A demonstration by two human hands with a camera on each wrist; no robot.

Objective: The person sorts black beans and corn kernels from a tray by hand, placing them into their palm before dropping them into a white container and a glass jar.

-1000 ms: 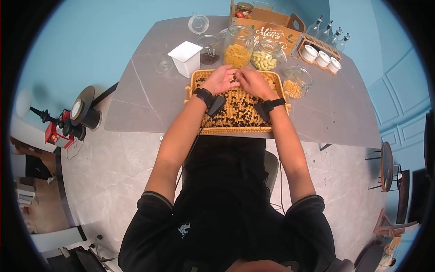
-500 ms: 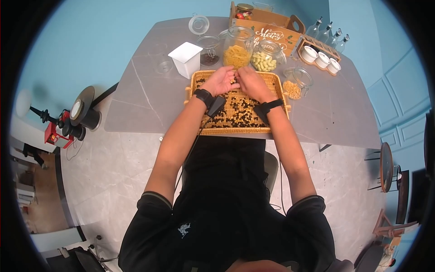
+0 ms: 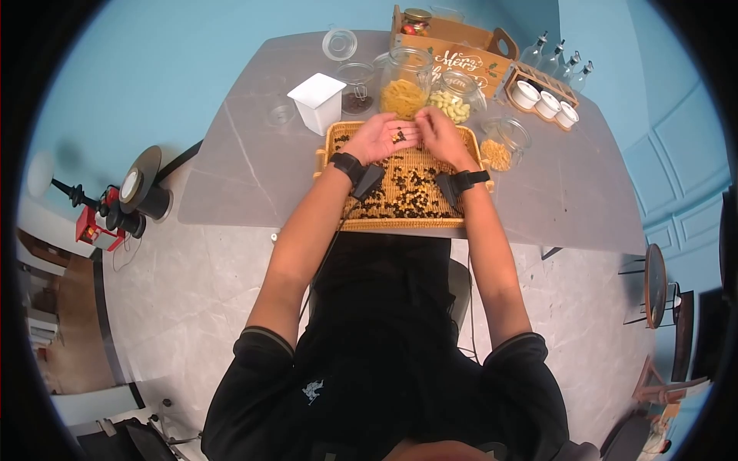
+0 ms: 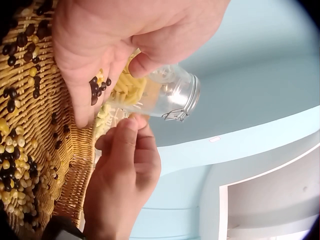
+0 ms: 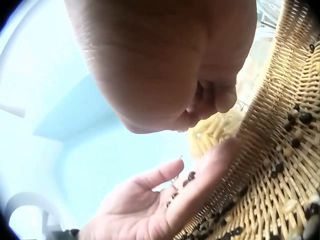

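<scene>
My left hand [image 3: 382, 137] is held palm up over the far part of the wicker tray [image 3: 415, 223], fingers extended. A few black beans [image 4: 95, 89] and some yellow kernels [image 4: 100, 76] lie in that palm. Just to its right, my right hand [image 3: 441, 140] has its fingers curled. In the left wrist view the right thumb [image 4: 128, 135] presses against the index finger; I cannot tell whether anything is pinched there. Black beans and yellow kernels are scattered across the tray, thickest toward its near side.
Behind the tray stand a jar of penne [image 3: 403, 98], a jar of pale curved pieces [image 3: 450, 106] and a jar of dark bits [image 3: 357, 101]. A white container [image 3: 317, 106] is left of them; a tipped glass jar [image 3: 498, 154] lies right. Farther back is a wooden crate [image 3: 492, 67].
My right hand, earlier with its fingertips at the left palm, has drawn away slightly to the right. The left palm now shows more openly with its beans. The tray stays put.
</scene>
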